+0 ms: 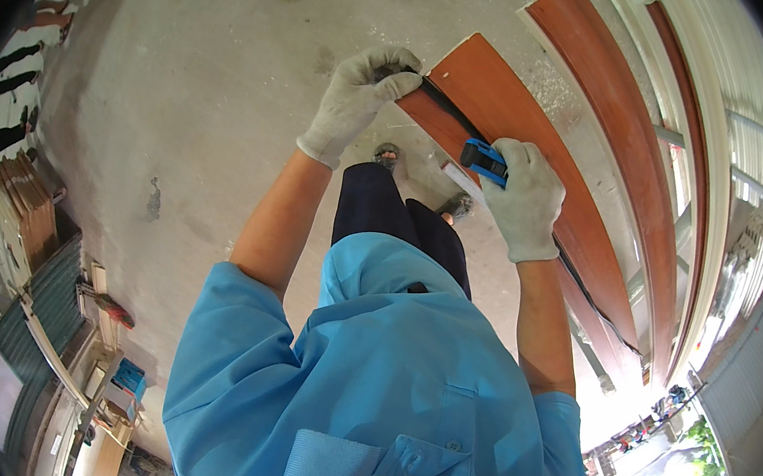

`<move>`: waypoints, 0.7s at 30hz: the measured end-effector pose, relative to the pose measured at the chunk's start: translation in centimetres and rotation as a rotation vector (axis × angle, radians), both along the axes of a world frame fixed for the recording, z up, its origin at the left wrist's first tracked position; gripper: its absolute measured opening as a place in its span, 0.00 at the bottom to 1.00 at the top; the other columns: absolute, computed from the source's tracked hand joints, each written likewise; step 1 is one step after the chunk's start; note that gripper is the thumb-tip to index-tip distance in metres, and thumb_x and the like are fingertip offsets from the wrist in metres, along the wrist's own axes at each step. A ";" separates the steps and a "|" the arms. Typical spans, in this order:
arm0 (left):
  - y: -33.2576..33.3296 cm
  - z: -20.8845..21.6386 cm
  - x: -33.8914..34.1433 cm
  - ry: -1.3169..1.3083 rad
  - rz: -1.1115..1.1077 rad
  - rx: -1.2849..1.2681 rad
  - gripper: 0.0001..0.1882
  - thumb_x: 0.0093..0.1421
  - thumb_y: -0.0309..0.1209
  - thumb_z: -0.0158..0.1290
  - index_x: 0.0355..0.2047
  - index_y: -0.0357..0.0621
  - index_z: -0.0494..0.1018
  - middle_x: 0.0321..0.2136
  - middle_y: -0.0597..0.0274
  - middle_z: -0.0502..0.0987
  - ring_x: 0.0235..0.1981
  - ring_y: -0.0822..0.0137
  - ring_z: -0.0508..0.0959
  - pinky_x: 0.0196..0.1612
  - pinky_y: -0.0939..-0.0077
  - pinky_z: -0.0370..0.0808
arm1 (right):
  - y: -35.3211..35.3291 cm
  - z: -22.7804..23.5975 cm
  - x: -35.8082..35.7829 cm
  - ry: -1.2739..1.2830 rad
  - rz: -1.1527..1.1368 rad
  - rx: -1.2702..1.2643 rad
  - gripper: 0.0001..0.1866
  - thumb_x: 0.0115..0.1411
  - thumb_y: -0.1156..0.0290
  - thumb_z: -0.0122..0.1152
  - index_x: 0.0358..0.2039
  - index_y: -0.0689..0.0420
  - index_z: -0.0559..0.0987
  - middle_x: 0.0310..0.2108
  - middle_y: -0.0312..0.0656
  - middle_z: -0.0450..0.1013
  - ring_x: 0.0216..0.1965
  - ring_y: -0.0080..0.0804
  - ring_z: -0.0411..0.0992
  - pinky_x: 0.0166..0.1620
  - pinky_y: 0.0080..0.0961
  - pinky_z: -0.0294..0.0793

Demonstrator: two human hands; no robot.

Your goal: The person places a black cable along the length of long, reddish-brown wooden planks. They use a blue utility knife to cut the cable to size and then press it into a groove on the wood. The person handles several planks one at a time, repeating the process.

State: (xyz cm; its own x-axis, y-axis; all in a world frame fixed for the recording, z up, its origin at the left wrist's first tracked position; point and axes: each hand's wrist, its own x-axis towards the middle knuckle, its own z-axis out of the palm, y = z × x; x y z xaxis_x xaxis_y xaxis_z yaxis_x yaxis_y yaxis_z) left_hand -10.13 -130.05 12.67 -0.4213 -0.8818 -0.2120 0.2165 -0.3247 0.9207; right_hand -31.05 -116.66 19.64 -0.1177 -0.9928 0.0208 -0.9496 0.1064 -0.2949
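My left hand (359, 96), in a whitish work glove, pinches the end of a black strip (451, 109) at the near left end of a reddish-brown board (527, 133). The strip runs along the board's face, passes by my right hand (528, 193) and carries on toward the board's far right end. Also gloved, my right hand is closed round a compact blue-and-black tool (484, 161) that looks like a tape measure, held over the board. The fingertips under the tool are partly hidden.
More long reddish-brown boards (614, 104) and pale strips (704, 132) lie to the right on metal supports. A stack of brown panels (24, 210) stands at the far left, near several people's legs (13, 74). My feet (388, 155) are on the concrete floor below the board.
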 end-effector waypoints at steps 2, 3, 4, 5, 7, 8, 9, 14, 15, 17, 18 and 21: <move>0.0 -0.4 -0.2 0.043 -0.001 -0.015 0.08 0.63 0.25 0.62 0.43 0.40 0.79 0.38 0.72 0.80 0.40 0.78 0.77 0.46 0.80 0.75 | -0.1 0.1 0.0 -0.010 -0.004 0.000 0.15 0.48 0.69 0.73 0.37 0.48 0.79 0.33 0.38 0.77 0.35 0.40 0.78 0.38 0.36 0.78; 0.1 -0.6 -0.3 0.045 -0.010 -0.002 0.08 0.64 0.25 0.61 0.42 0.40 0.79 0.38 0.72 0.79 0.40 0.78 0.76 0.46 0.80 0.75 | -0.3 0.2 0.1 -0.017 -0.012 0.011 0.15 0.48 0.69 0.73 0.37 0.48 0.79 0.33 0.38 0.77 0.35 0.40 0.78 0.38 0.36 0.78; 0.1 -0.9 -0.4 0.060 -0.002 -0.014 0.08 0.64 0.25 0.61 0.43 0.40 0.79 0.39 0.71 0.80 0.41 0.78 0.77 0.48 0.80 0.74 | -0.4 0.3 0.1 -0.013 -0.014 0.016 0.15 0.48 0.69 0.73 0.38 0.48 0.79 0.34 0.38 0.77 0.36 0.40 0.78 0.38 0.36 0.78; 0.1 -1.0 -0.5 0.061 -0.005 -0.009 0.08 0.65 0.26 0.61 0.43 0.41 0.79 0.40 0.71 0.80 0.43 0.78 0.77 0.50 0.80 0.73 | -0.7 0.3 0.2 -0.011 -0.019 0.031 0.16 0.49 0.68 0.73 0.38 0.48 0.79 0.34 0.38 0.78 0.36 0.40 0.78 0.38 0.36 0.78; 0.2 -1.3 -0.6 0.056 -0.004 0.000 0.08 0.65 0.26 0.61 0.44 0.41 0.79 0.41 0.71 0.80 0.44 0.78 0.77 0.51 0.80 0.73 | -1.5 0.5 0.4 -0.009 -0.009 0.028 0.18 0.49 0.67 0.73 0.40 0.48 0.78 0.34 0.37 0.77 0.36 0.39 0.79 0.37 0.35 0.78; 0.3 -1.3 -0.6 0.050 0.001 0.004 0.08 0.65 0.26 0.60 0.44 0.41 0.79 0.41 0.71 0.80 0.44 0.78 0.77 0.52 0.80 0.73 | -2.0 0.6 0.5 -0.008 0.008 0.008 0.19 0.49 0.66 0.74 0.42 0.47 0.78 0.34 0.37 0.77 0.35 0.38 0.79 0.36 0.35 0.79; 0.3 -1.3 -0.7 0.052 0.008 0.001 0.08 0.65 0.26 0.60 0.44 0.41 0.79 0.41 0.71 0.80 0.44 0.78 0.77 0.52 0.80 0.73 | -2.6 0.7 0.7 -0.006 0.015 -0.005 0.20 0.49 0.65 0.74 0.43 0.46 0.78 0.34 0.36 0.77 0.34 0.37 0.80 0.34 0.34 0.79; 0.3 -0.9 -0.8 0.113 -0.009 0.020 0.08 0.65 0.26 0.60 0.44 0.39 0.78 0.39 0.70 0.80 0.41 0.78 0.77 0.48 0.81 0.74 | -6.5 1.1 1.7 -0.114 0.099 -0.014 0.32 0.50 0.60 0.74 0.57 0.44 0.76 0.58 0.41 0.72 0.48 0.43 0.79 0.48 0.38 0.80; 0.3 -0.8 -0.8 0.122 -0.010 0.029 0.08 0.65 0.26 0.60 0.44 0.39 0.78 0.38 0.70 0.79 0.40 0.78 0.76 0.47 0.81 0.74 | -7.4 1.1 1.7 -0.138 0.147 -0.043 0.35 0.50 0.59 0.75 0.60 0.43 0.75 0.62 0.42 0.69 0.50 0.44 0.79 0.50 0.39 0.81; 0.4 -0.8 -0.9 0.147 -0.004 0.038 0.09 0.65 0.26 0.60 0.44 0.38 0.78 0.38 0.69 0.79 0.40 0.78 0.76 0.47 0.81 0.74 | -9.0 1.2 1.4 -0.012 0.216 -0.035 0.37 0.49 0.57 0.75 0.61 0.41 0.74 0.64 0.45 0.66 0.51 0.47 0.78 0.52 0.40 0.80; 0.4 -0.9 -0.9 0.171 0.006 0.030 0.09 0.65 0.26 0.59 0.45 0.37 0.78 0.38 0.69 0.79 0.40 0.78 0.76 0.47 0.81 0.74 | -9.7 1.3 1.2 0.045 0.256 -0.037 0.37 0.49 0.56 0.75 0.62 0.40 0.74 0.66 0.46 0.65 0.52 0.48 0.78 0.53 0.41 0.80; 0.5 -1.2 -0.9 0.156 0.018 0.040 0.09 0.66 0.27 0.59 0.45 0.37 0.78 0.37 0.69 0.79 0.40 0.78 0.76 0.46 0.82 0.73 | -11.0 1.5 0.8 0.125 0.348 0.074 0.35 0.49 0.55 0.74 0.60 0.39 0.75 0.65 0.49 0.66 0.50 0.51 0.79 0.51 0.43 0.81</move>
